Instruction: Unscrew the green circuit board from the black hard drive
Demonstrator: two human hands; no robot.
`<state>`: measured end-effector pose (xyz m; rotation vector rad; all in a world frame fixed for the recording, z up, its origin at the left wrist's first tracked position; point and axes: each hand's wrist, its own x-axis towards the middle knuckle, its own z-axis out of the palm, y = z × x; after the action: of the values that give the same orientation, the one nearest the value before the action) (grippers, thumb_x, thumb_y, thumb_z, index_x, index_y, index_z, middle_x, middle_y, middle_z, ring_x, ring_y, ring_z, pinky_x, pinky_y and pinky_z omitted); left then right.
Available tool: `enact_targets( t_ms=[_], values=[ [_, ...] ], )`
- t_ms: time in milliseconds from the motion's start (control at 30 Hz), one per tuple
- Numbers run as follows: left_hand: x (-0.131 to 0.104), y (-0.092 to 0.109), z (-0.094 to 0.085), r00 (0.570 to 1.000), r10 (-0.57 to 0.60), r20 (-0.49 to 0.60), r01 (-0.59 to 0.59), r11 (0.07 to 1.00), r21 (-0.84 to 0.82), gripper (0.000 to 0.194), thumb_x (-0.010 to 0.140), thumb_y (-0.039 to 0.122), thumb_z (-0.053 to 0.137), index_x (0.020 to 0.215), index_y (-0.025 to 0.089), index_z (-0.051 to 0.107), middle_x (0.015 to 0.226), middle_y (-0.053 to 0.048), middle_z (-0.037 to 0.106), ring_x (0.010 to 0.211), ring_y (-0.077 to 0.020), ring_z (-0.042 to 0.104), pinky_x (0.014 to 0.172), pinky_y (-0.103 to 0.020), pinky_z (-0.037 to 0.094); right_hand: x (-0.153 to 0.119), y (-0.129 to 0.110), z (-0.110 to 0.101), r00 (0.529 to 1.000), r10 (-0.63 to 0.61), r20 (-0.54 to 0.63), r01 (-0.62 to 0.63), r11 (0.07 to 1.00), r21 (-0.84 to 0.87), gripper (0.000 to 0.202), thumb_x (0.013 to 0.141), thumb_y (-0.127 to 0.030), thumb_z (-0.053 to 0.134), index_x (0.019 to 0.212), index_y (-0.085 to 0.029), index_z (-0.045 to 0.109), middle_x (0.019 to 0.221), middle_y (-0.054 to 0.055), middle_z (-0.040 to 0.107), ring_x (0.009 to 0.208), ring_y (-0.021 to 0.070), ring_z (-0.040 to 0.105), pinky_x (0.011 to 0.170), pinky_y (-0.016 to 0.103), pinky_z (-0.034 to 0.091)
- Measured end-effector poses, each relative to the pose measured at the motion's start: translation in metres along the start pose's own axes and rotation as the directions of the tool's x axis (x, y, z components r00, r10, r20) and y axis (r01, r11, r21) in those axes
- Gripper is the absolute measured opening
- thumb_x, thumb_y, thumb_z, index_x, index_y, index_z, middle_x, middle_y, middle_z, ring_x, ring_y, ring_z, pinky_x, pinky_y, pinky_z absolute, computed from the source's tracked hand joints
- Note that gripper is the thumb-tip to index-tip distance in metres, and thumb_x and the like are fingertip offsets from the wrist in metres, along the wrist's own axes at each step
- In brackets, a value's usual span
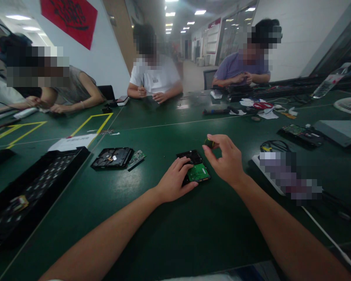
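A hard drive [199, 172] with a green circuit board lies on the table in front of me. My left hand [175, 177] grips it from the left, fingers across its top and thumb along the near edge, so part of it is hidden. Just above its right side, my right hand [224, 158] pinches a short dark handle with yellow marks, which looks like a screwdriver [210, 143]. Its tip cannot be made out. To the left lies another hard drive [112, 158], beside a loose circuit board [137, 158].
A long black tray [38, 187] stands at left. On the right are a phone-like slab [286, 175], another drive [301, 135], a grey box [339, 132] and a cable [327, 234]. A bottle [329, 82] stands tilted farther back. Several people sit across the table [163, 242].
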<state>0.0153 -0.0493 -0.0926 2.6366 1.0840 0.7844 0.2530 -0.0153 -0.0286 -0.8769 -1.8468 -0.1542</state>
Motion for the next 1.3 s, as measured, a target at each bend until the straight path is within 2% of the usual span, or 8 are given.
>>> enact_targets(
  t_ms=[200,367,500,600,767,900,1133,1300],
  values=[
    [0.0,0.001,0.0,1.0,-0.002,0.003,0.002,1.0,0.001,0.06,0.098,0.053,0.068,0.146,0.021,0.05,0.156,-0.019,0.049,0.151,-0.0383,0.044,0.126,-0.065,0.037,-0.003,0.0,0.001,0.998,0.055,0.014,-0.055,0.998,0.028,0.037,0.101,-0.026,0.064,0.138,-0.029,0.057,0.119,0.008,0.074,0.094,0.0238,0.076,0.087,0.044,0.065],
    [0.0,0.001,0.0,1.0,-0.009,0.005,0.009,1.0,0.01,0.061,0.098,0.055,0.066,0.145,0.019,0.051,0.155,-0.02,0.049,0.15,-0.0381,0.044,0.126,-0.063,0.038,-0.005,0.003,0.002,0.991,0.105,0.081,-0.112,0.99,0.087,0.04,0.105,-0.026,0.056,0.145,-0.027,0.051,0.126,0.01,0.074,0.105,0.026,0.077,0.095,0.049,0.063],
    [0.0,0.0,0.0,1.0,-0.003,-0.001,0.003,1.0,0.009,0.061,0.098,0.055,0.067,0.145,0.02,0.051,0.155,-0.019,0.049,0.151,-0.0382,0.044,0.126,-0.064,0.038,-0.006,0.003,0.002,0.989,0.117,0.09,-0.126,0.986,0.108,0.039,0.106,-0.026,0.054,0.145,-0.027,0.05,0.128,0.01,0.073,0.107,0.0259,0.076,0.097,0.049,0.062],
    [0.0,0.001,-0.001,1.0,-0.003,0.004,0.003,1.0,0.012,0.06,0.098,0.053,0.068,0.145,0.019,0.05,0.155,-0.02,0.049,0.151,-0.0383,0.044,0.126,-0.064,0.037,-0.003,0.001,0.001,0.993,0.102,0.059,-0.108,0.989,0.104,0.038,0.105,-0.026,0.057,0.142,-0.028,0.052,0.125,0.01,0.071,0.103,0.0251,0.074,0.093,0.047,0.063],
    [0.0,0.002,-0.001,1.0,0.005,0.009,-0.005,1.0,0.011,0.059,0.099,0.053,0.066,0.145,0.02,0.05,0.156,-0.019,0.048,0.15,-0.0381,0.045,0.126,-0.065,0.036,0.003,-0.002,-0.003,0.999,0.029,-0.025,-0.028,0.999,0.043,0.031,0.098,-0.028,0.07,0.128,-0.028,0.061,0.112,0.008,0.063,0.1,0.0259,0.068,0.081,0.044,0.065],
    [0.0,0.0,0.001,1.0,0.012,0.001,-0.012,1.0,0.018,0.06,0.098,0.053,0.067,0.145,0.018,0.05,0.155,-0.02,0.049,0.149,-0.0382,0.045,0.127,-0.063,0.037,0.005,-0.002,-0.004,0.999,0.046,-0.007,-0.045,0.998,0.045,0.031,0.099,-0.025,0.069,0.129,-0.029,0.061,0.112,0.008,0.061,0.096,0.0243,0.067,0.078,0.043,0.065],
    [-0.001,0.0,0.001,1.0,0.005,-0.001,-0.005,1.0,0.022,0.061,0.098,0.052,0.068,0.145,0.018,0.05,0.155,-0.021,0.049,0.15,-0.0382,0.044,0.127,-0.062,0.036,0.003,-0.003,-0.004,0.996,0.054,0.064,-0.06,0.994,0.087,0.034,0.101,-0.021,0.059,0.135,-0.029,0.06,0.119,0.009,0.064,0.1,0.0249,0.068,0.085,0.045,0.064],
    [-0.001,0.002,-0.001,1.0,0.0,-0.008,0.0,1.0,0.005,0.059,0.097,0.051,0.069,0.144,0.018,0.051,0.155,-0.021,0.049,0.15,-0.0385,0.044,0.127,-0.063,0.036,0.003,-0.004,-0.003,0.998,0.037,0.052,-0.041,0.997,0.072,0.036,0.102,-0.024,0.059,0.138,-0.029,0.057,0.12,0.01,0.065,0.104,0.0259,0.068,0.088,0.045,0.063]
  ],
)
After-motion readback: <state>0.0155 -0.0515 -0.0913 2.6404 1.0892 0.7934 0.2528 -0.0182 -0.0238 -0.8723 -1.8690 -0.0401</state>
